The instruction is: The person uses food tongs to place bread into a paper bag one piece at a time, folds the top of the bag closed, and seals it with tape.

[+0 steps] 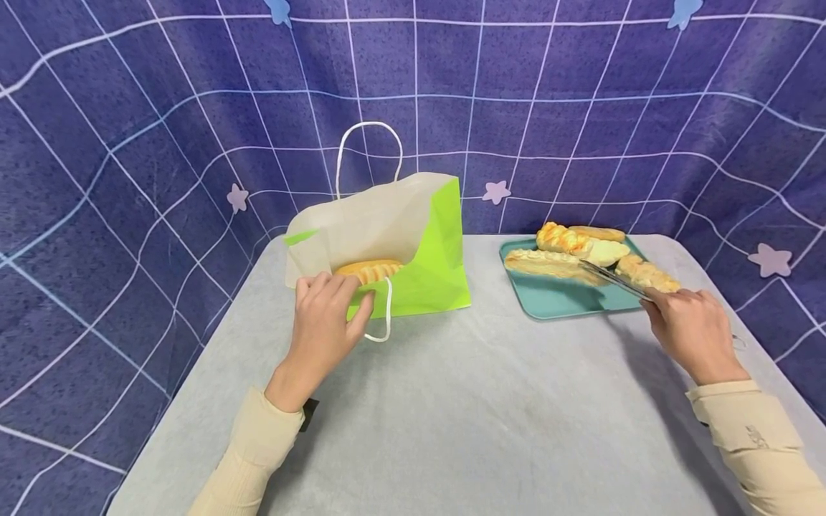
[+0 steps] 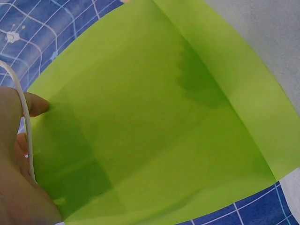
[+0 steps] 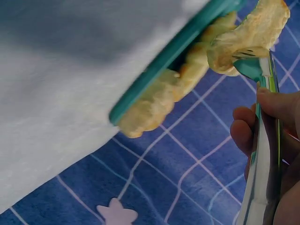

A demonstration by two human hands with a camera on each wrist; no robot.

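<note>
A green paper bag point(image 1: 434, 269) with a pale inside and white cord handles stands at the left. My left hand point(image 1: 325, 315) pinches its near rim; in the left wrist view the green side point(image 2: 150, 112) fills most of the picture. Inside the bag lies a scored loaf point(image 1: 371, 271), partly hidden by the rim and my fingers. My right hand point(image 1: 693, 330) grips metal tongs point(image 1: 619, 280), whose tips hold a long bread point(image 1: 548, 264) over the teal tray point(image 1: 555, 304). The right wrist view shows the fork-shaped tong end against this bread point(image 3: 255, 35).
Several other breads lie on the tray, among them a golden one point(image 1: 560, 237) at the back and another point(image 1: 645, 274) at the right. A grey-white table point(image 1: 452, 416) bears everything. A dark blue cloth point(image 1: 439, 64) with grid lines hangs behind and at both sides.
</note>
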